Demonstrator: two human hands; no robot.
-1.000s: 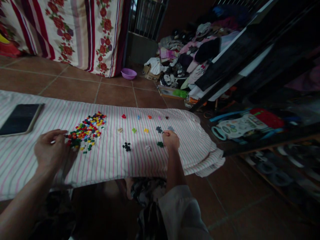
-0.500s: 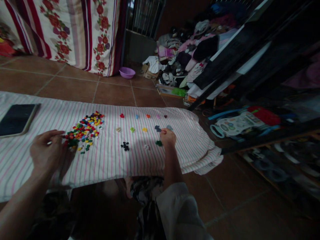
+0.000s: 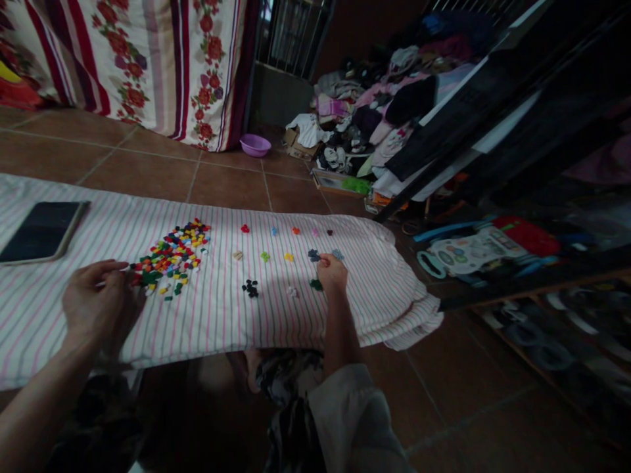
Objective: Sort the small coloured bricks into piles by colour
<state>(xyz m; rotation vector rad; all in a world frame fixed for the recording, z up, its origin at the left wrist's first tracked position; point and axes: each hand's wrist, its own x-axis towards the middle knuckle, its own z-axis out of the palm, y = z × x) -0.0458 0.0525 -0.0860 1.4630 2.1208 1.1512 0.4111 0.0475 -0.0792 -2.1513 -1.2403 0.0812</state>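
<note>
"Where are the little plastic bricks (image 3: 170, 258) compared with the hands?"

"The big mixed heap lies right at the fingers (image 3: 118, 274) of the left hand (image 3: 98, 303). They're curled in at its near edge, but I can't tell if they're holding a brick."

"And the right hand (image 3: 332, 272)?"

"Its thumb and forefinger (image 3: 324, 260) are pinched together just beside a dark gray cluster (image 3: 314, 255). A blue-gray cluster (image 3: 337, 254) sits just past the hand, and a green cluster (image 3: 316, 284) sits near it. I can't tell if a brick is in the pinch."

"What's different from a moment ago?"

"The right hand has slid closer to the dark gray cluster. The left hand is about where it was."

"What's under all this?"

"A pink-and-gray striped cloth (image 3: 221, 328), with small color groups in rows, a black cluster (image 3: 250, 288), and a phone (image 3: 42, 231) off to the left."

"And beyond it?"

"Brown floor tiles (image 3: 148, 174), a purple basin (image 3: 255, 145), a big heap of clothes (image 3: 374, 112), a flowered sheet (image 3: 148, 66), and a toy (image 3: 468, 248) on the right."
</note>
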